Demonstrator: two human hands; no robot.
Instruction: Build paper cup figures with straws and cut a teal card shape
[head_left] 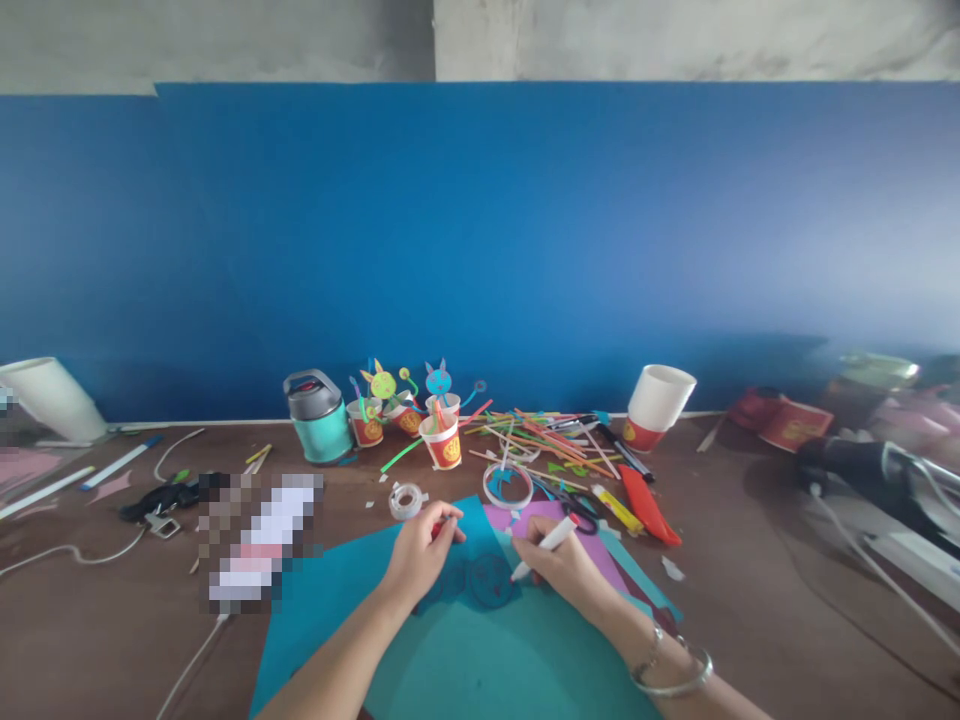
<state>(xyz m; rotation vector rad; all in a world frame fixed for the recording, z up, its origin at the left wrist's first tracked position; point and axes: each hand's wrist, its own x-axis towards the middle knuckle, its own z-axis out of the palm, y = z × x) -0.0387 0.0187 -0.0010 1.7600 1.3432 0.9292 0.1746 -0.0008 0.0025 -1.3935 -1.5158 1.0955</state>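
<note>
My right hand (559, 565) grips a white marker (553, 538) with a red end, its tip pointing down and left at the teal paper (480, 660). Dark round outlines (491, 580) show on the sheet just left of that tip. My left hand (421, 555) rests on the paper's far part, fingers curled round a small red thing (439, 527) that is mostly hidden. A roll of clear tape (406, 500) lies beyond my left hand. A larger tape ring (508, 487) and scissors (577, 510) are beyond my right hand, near a purple sheet (600, 560).
Paper cups (441, 443) with paper faces and straws stand by a teal flask (321, 425). Many coloured straws (555, 440) lie heaped at the back. Stacked cups (660, 405), a yellow tube (617, 510) and an orange-red object (649, 507) are right. A pixelated object (266, 545) lies left.
</note>
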